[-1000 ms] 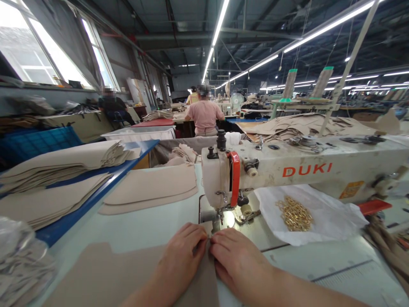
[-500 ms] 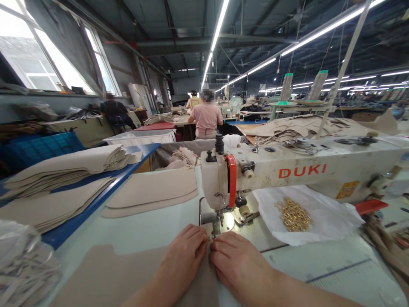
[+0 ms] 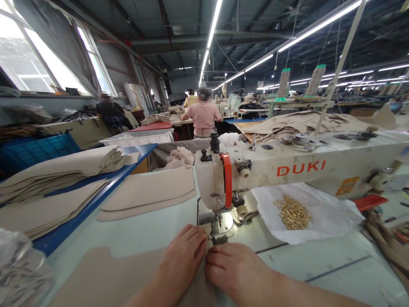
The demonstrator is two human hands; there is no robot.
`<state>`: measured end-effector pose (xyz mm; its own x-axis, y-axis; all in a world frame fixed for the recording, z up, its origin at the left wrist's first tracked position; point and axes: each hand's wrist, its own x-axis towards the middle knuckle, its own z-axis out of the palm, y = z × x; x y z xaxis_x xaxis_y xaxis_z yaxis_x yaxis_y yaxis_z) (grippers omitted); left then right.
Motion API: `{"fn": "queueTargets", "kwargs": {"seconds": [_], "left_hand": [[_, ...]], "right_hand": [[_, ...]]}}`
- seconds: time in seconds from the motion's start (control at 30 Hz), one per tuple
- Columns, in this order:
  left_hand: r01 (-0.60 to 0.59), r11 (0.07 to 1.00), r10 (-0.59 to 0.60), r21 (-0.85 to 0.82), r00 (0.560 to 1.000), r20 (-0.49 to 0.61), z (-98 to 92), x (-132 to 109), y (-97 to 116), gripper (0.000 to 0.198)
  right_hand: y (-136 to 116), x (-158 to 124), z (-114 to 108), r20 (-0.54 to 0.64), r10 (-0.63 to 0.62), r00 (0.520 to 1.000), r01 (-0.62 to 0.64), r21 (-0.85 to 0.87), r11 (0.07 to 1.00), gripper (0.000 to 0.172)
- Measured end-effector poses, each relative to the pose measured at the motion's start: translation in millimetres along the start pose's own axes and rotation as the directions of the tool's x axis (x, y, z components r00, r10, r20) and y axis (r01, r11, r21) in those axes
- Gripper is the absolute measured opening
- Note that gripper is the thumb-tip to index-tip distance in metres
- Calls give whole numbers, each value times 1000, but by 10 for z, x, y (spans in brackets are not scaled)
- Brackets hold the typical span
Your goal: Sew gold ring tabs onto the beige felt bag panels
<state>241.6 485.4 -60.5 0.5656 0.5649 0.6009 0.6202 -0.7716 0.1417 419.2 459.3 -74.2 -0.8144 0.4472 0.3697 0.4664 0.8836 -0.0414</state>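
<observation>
Beige panel [image 3: 105, 277] lies flat on the near left of the pale worktop [image 3: 150, 232], its right part under both hands. Narrow part between the hands runs near to far, far end pointing at the presser foot [image 3: 220, 216] and just short of it. Wide part spreads left, its far edge running roughly left-right with a stepped corner at the left. Near end runs out of view, so cannot tell the whole piece's long axis.

Left hand [image 3: 185, 258]: on the panel, grip closed, thumb and fingers pinched together at its right edge. Right hand [image 3: 238, 270]: just beside the left, fingers curled in at the same edge; fingertips hidden, cannot tell if that grip has hold of the cloth.

Sewing machine [image 3: 306, 164] stands far and right of the hands, arm lying left-right, head at left. White sheet [image 3: 332, 217] below the arm carries gold-coloured metal pieces [image 3: 292, 213]. Two overlapping panels [image 3: 148, 189] lie far left of the hands, long axis left-right. Panel stacks [image 3: 60, 168] on a blue surface [image 3: 59, 241] farther left; clear plastic bag [image 3: 24, 266] at near left.
</observation>
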Motion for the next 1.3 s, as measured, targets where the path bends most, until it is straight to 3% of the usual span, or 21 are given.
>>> {"fn": "queueTargets", "kwargs": {"seconds": [0.37, 0.7, 1.07, 1.3], "left_hand": [[-4, 1000, 4, -2, 1000, -9, -11, 26, 5, 23], [61, 994, -56, -93, 997, 54, -55, -17, 4, 20], [111, 988, -106, -109, 993, 50, -70, -49, 23, 19], [58, 993, -54, -100, 998, 36, 84, 113, 73, 17]], "right_hand": [[-19, 13, -88, 26, 22, 999, -23, 11, 1000, 7], [2, 29, -47, -51, 174, 983, -177, -50, 983, 12], [-2, 89, -57, -12, 158, 987, -158, -136, 978, 10], [104, -21, -195, 58, 164, 985, -151, -182, 972, 8]]}}
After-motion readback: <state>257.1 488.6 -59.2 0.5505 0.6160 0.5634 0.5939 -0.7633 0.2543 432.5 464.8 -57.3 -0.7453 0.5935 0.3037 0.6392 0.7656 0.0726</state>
